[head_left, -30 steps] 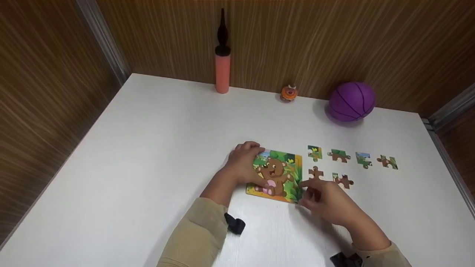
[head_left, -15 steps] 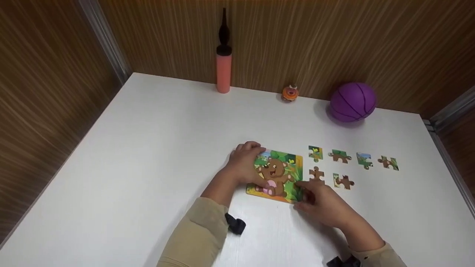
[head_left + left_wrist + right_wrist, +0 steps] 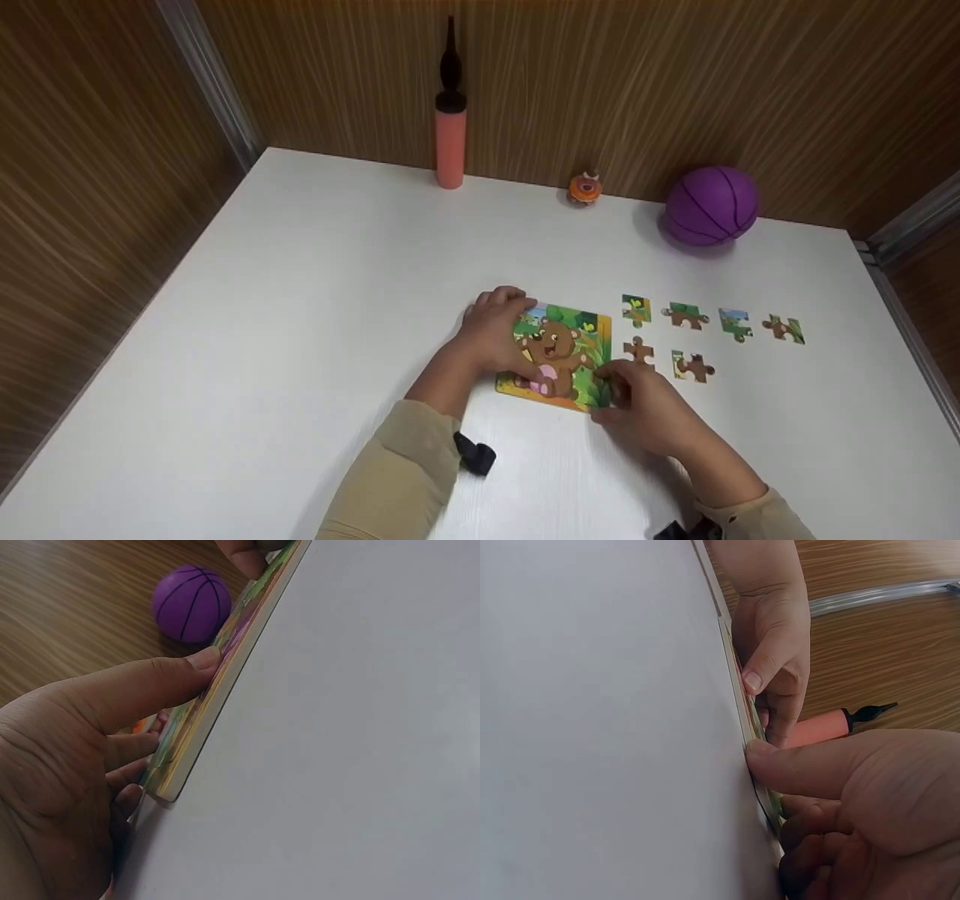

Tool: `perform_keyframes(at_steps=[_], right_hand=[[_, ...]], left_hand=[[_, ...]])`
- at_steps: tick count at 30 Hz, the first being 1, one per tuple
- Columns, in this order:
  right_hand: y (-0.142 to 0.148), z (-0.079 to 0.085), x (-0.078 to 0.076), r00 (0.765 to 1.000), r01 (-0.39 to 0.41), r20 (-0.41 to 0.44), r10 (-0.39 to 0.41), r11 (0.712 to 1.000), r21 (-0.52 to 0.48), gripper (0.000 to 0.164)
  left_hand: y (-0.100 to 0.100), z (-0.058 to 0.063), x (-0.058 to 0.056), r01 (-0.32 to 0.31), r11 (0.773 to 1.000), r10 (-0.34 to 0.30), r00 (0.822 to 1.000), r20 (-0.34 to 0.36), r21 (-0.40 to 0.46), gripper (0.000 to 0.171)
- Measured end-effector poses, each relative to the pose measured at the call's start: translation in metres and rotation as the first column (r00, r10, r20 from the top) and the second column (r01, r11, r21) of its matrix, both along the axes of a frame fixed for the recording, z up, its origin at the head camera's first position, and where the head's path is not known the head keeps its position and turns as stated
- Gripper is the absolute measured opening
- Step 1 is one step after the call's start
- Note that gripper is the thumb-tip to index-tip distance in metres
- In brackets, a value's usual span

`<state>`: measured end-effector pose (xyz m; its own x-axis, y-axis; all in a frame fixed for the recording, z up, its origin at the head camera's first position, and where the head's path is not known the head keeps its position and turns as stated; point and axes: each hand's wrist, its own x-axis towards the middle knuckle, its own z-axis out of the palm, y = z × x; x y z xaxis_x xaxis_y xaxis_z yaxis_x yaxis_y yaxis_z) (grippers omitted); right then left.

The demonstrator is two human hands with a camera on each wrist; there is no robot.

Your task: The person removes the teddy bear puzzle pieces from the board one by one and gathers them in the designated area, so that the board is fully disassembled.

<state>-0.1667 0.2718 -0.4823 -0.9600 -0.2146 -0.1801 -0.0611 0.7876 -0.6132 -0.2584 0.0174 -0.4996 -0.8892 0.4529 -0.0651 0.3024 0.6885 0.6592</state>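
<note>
A square bear jigsaw puzzle [image 3: 559, 341] lies on the white table in front of me. My left hand [image 3: 491, 334] holds its left side, with fingertips at the far edge and the thumb [image 3: 199, 664] across the picture. My right hand [image 3: 645, 401] grips the lower right corner. In the head view its index finger lies on the picture and its thumb is at the near edge. In the right wrist view the right thumb [image 3: 780, 765] rests at the board's rim, its other fingers curled and partly hidden. Close by my right hand lies a loose brown puzzle piece [image 3: 638, 349].
Several loose pieces lie to the right, among them a bear-and-grass piece [image 3: 784, 328] and a brown piece [image 3: 694, 367]. Along the back wall stand a pink hand pump [image 3: 450, 146], a small orange toy [image 3: 584, 189] and a purple ball [image 3: 711, 206].
My right hand has shifted slightly left, its index finger going from the puzzle's right edge onto the picture and its thumb to the near corner. The left hand stays in place.
</note>
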Motion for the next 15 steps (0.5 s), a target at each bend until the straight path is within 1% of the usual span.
perform_keyframes(at_steps=[8, 12, 15], right_hand=[[-0.0012, 0.0004, 0.0009, 0.998, 0.041, -0.037, -0.043, 0.998, -0.037, 0.047], [-0.0015, 0.0009, 0.0022, 0.996, 0.045, -0.072, -0.049, 0.997, -0.062, 0.046], [-0.0018, 0.0016, 0.0030, 0.996, 0.042, -0.077, -0.048, 0.996, -0.080, 0.045]], left_hand=[[0.0004, 0.0022, 0.0008, -0.003, 1.000, 0.003, 1.000, 0.006, -0.002, 0.114], [0.0008, 0.0024, 0.0007, -0.006, 1.000, 0.006, 1.000, 0.013, 0.001, 0.114], [0.0006, 0.0016, 0.0003, -0.004, 1.000, 0.004, 1.000, 0.013, -0.003, 0.114]])
